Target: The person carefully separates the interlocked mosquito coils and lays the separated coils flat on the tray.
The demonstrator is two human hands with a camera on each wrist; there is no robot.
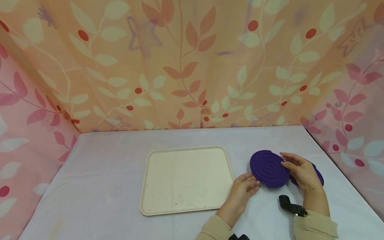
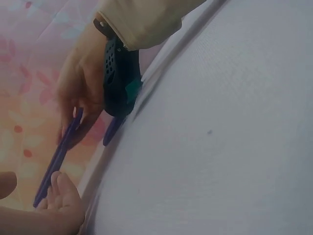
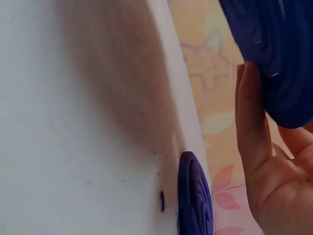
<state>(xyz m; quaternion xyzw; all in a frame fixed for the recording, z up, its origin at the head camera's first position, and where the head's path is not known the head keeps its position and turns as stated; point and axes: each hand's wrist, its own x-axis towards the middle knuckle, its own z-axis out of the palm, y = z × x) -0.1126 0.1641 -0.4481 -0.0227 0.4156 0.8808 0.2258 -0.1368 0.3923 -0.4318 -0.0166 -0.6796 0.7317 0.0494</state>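
A purple round disc with a spiral pattern (image 1: 269, 169), like a coaster, is raised and tilted above the white table. My right hand (image 1: 302, 173) pinches its right edge between thumb and fingers, which the right wrist view shows with the disc (image 3: 288, 63). At the disc's lower left rim is my left hand (image 1: 243, 188), fingers loosely bent and fingertips right at the edge. In the left wrist view the left thumb stands apart from the disc (image 2: 54, 161). A second purple spiral disc (image 3: 193, 196) lies on the table, mostly hidden behind my right hand in the head view.
A cream rectangular tray (image 1: 187, 180) with small dark specks lies left of my hands. Dark bits (image 3: 162, 200) are on the white table (image 1: 102, 186) beside the second disc. Patterned curtains (image 1: 192, 66) stand behind the table and at its sides.
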